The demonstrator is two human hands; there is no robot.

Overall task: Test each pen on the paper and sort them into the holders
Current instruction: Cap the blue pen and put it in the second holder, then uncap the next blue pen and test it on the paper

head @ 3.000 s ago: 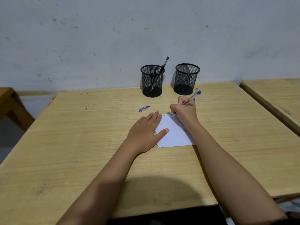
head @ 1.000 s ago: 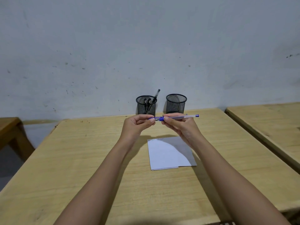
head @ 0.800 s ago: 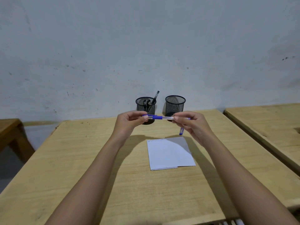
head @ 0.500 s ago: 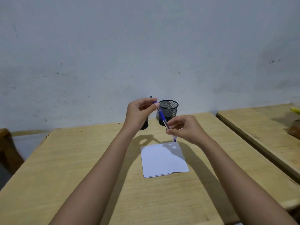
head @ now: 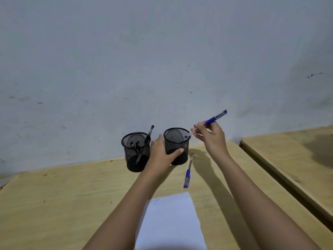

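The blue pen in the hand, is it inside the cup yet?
Not yet. The right hand pinches the blue pen, tilted, its lower end only at the rim of the right holder.

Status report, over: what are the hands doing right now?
Left hand grips right holder. Right hand pinches blue pen, end over its rim. Second blue pen beside holder, not blocking.
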